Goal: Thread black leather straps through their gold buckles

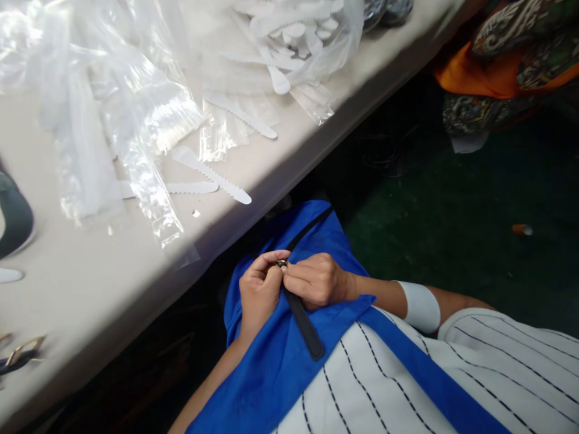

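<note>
Over my lap I hold a narrow black belt [304, 325] with a small gold-toned buckle [281, 263]. My left hand [261, 292] is closed, its thumb and forefinger pinching the buckle. My right hand [319, 280] is also closed, its fingertips meeting the left ones at the buckle and strap. One flat, rounded end of the belt hangs below my hands; the other part runs up across the blue apron [312, 223]. My fingers partly cover the buckle, so I cannot see how the strap passes through it.
A cloth-covered table [149, 301] carries clear plastic sleeves [136, 126], white serrated strips [217, 181] and a bag [335, 54] of such strips. At left lie a dark curved strap [15, 217] and gold buckle pieces [25, 355]. Patterned fabric [493, 108] shows at upper right.
</note>
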A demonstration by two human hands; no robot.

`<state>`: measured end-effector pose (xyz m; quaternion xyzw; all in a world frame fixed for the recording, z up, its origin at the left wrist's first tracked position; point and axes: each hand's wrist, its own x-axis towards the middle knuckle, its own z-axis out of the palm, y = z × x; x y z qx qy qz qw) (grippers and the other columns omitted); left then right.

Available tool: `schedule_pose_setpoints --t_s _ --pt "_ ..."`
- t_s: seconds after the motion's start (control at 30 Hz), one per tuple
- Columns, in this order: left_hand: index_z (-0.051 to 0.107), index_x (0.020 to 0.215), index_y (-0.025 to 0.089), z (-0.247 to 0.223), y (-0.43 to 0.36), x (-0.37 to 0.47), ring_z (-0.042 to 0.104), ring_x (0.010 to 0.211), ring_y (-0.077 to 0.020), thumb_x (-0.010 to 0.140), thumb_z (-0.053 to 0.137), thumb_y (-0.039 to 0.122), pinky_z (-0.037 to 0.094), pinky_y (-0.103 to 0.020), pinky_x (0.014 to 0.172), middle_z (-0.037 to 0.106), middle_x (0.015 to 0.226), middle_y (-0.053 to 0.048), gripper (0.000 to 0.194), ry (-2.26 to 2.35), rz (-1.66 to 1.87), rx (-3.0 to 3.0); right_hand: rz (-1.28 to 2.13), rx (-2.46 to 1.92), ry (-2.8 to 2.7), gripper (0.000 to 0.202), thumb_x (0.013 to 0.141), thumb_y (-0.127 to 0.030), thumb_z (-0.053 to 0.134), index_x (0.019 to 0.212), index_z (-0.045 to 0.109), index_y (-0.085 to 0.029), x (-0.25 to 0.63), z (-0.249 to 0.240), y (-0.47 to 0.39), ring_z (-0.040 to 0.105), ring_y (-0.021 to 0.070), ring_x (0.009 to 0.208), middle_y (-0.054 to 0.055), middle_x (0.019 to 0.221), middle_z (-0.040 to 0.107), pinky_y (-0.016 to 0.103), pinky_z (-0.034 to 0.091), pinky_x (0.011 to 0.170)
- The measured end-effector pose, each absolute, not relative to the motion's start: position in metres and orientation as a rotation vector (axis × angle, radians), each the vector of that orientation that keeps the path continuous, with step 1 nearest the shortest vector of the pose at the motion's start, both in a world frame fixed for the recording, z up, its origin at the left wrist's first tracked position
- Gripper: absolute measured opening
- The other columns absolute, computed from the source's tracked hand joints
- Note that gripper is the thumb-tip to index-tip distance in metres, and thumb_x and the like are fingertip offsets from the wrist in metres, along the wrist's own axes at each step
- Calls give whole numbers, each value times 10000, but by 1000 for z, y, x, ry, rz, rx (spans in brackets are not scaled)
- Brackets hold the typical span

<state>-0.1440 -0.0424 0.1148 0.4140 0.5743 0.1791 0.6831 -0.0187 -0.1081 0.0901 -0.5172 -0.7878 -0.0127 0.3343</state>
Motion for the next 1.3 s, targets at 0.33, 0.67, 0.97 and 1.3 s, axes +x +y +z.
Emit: schedule_pose_setpoints --t_s 0.33,0.67,0.97,1.3 --pt "698 848 140 110 -42 -144 580 646 -116 669 586 175 442 -213 626 658 700 0 214 1211 440 990 -53 -1381 -1992 232 899 -93 459 693 514 -188 -20 78 -108 534 115 553 -22 594 550 282 343 517" --pt "395 1260 174 103 0 -156 596 628 -113 805 602 267 473 -246 665 629 772 19 508 896 484 1059 303 -1412 -1627 358 869 -84 526 1213 583 -166 -8 95 -82 583 214 1093 124 1154 635 385 486 950" --pt "432 1283 184 135 7 -175 656 834 -177 882 572 291 478 -297 810 697 922 -68 437 712 329 1234 1704 -991 -1172 472 877 -413 627 1249 601 -124 19 75 -58 625 142 776 58 909 665 288 544 749" --pt "526 1238 181 144 14 -178 663 728 -177 846 644 332 516 -303 755 721 942 -92 437 734 329 1175 1843 -772 -997 615 875 -397 642 1415 414 -211 -2 75 -60 434 37 521 -12 809 575 114 388 422"
